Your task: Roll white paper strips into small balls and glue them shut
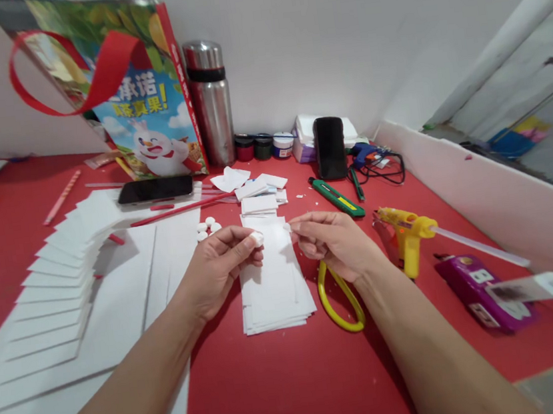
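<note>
My left hand (pixel 225 260) is closed in a pinch on a small white piece (pixel 257 239), perhaps a paper disc. Opposite it, my right hand (pixel 328 241) pinches a tiny white scrap (pixel 287 228) between thumb and forefinger. Both hands hover over a stack of white paper strips (pixel 273 295). Several small white discs (pixel 202 228) lie just beyond my left hand. A yellow loop-shaped handle (pixel 358 318) rests beneath my right wrist; the rest of that tool is hidden.
At left, a stepped white card structure (pixel 50 295) stands on white sheets. A phone (pixel 156 189), steel flask (pixel 214 107) and printed bag (pixel 143 102) are behind. To the right lie a green cutter (pixel 336 197), yellow glue gun (pixel 407 231) and purple box (pixel 484 296).
</note>
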The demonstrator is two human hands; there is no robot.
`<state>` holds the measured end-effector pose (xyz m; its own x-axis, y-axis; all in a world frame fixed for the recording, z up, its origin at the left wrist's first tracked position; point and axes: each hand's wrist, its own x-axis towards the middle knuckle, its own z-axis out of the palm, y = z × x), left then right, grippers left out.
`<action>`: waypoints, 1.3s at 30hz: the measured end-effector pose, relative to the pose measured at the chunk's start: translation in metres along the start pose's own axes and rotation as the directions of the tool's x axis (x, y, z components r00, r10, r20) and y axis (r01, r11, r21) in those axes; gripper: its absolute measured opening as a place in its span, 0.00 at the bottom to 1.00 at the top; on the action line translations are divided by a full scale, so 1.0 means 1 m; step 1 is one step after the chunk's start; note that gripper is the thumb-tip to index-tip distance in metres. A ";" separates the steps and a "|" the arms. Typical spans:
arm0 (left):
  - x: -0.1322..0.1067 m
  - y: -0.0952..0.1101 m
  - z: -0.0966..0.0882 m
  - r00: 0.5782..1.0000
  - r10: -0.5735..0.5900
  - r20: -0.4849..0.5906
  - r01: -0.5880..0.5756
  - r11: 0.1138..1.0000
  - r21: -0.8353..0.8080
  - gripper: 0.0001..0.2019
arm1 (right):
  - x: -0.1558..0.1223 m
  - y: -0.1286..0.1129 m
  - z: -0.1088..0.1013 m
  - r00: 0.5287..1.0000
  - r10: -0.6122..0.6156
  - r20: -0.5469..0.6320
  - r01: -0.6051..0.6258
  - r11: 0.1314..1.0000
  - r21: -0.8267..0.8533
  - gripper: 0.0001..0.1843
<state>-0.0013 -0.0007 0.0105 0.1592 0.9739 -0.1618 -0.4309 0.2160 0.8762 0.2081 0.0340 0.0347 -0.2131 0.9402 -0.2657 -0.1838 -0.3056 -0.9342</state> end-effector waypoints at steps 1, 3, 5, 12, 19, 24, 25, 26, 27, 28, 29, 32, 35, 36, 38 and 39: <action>-0.001 0.000 0.000 1.000 -0.003 0.002 0.003 1.000 0.001 0.08 | 0.001 -0.001 -0.002 0.999 -0.013 -0.038 0.013 1.000 0.006 0.13; -0.002 0.001 0.002 1.000 -0.009 0.004 0.009 1.000 0.002 0.08 | 0.003 -0.004 -0.007 0.993 -0.043 -0.109 0.043 0.999 0.004 0.13; -0.003 0.002 0.003 1.000 -0.016 0.006 0.016 1.000 0.000 0.08 | 0.005 -0.006 -0.013 0.981 -0.079 -0.176 0.076 0.997 -0.025 0.14; -0.004 0.002 0.004 0.999 -0.037 0.005 0.037 0.999 -0.004 0.10 | 0.017 -0.003 -0.033 0.884 -0.281 -0.375 0.150 0.928 -0.342 0.11; -0.004 0.001 0.005 0.998 0.020 0.063 -0.022 0.999 0.036 0.09 | 0.008 0.001 -0.017 0.883 -0.426 -0.195 0.328 0.860 -0.391 0.13; -0.005 0.000 0.002 0.993 0.059 0.098 -0.069 0.993 0.093 0.08 | -0.007 0.003 0.010 0.982 -0.154 0.109 0.161 0.985 -0.064 0.17; -0.005 0.000 0.002 0.992 0.065 0.105 -0.076 0.992 0.105 0.08 | -0.008 0.003 0.013 0.984 -0.095 0.153 0.101 0.994 -0.031 0.19; -0.005 0.000 0.002 0.991 0.072 0.114 -0.085 0.990 0.116 0.08 | -0.010 0.003 0.016 0.981 -0.047 0.188 0.050 0.999 -0.010 0.20; -0.005 0.000 0.002 0.989 0.080 0.125 -0.096 0.987 0.128 0.07 | -0.011 0.004 0.018 0.976 -0.008 0.216 0.008 1.000 0.001 0.22; -0.005 0.000 0.002 0.987 0.087 0.133 -0.105 0.985 0.137 0.07 | -0.011 0.004 0.019 0.971 0.023 0.236 -0.025 1.000 0.004 0.23; -0.006 0.000 0.003 0.986 0.093 0.139 -0.113 0.983 0.145 0.06 | -0.011 0.004 0.020 0.968 0.041 0.248 -0.043 0.999 0.002 0.23; -0.006 0.001 0.004 0.986 0.100 0.130 -0.120 0.980 0.160 0.06 | -0.011 0.005 0.021 0.966 0.047 0.255 -0.043 0.999 -0.021 0.23; -0.005 0.001 0.004 0.990 0.098 0.103 -0.117 0.975 0.188 0.06 | -0.010 0.008 0.020 0.972 -0.001 0.234 0.019 0.997 -0.075 0.21; -0.005 0.001 0.004 0.991 0.098 0.096 -0.115 0.974 0.196 0.06 | -0.010 0.009 0.020 0.973 -0.020 0.230 0.043 0.994 -0.097 0.21; -0.005 0.000 0.004 0.991 0.100 0.092 -0.116 0.974 0.196 0.06 | -0.009 0.010 0.020 0.970 -0.053 0.237 0.084 0.989 -0.123 0.20; -0.005 0.000 0.004 0.991 0.101 0.092 -0.117 0.975 0.187 0.07 | -0.009 0.010 0.020 0.967 -0.068 0.245 0.101 0.987 -0.124 0.19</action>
<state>0.0014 -0.0062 0.0131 0.1956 0.9802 -0.0305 -0.2727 0.0842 0.9584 0.1887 0.0193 0.0326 -0.4286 0.8934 -0.1349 -0.0840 -0.1880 -0.9786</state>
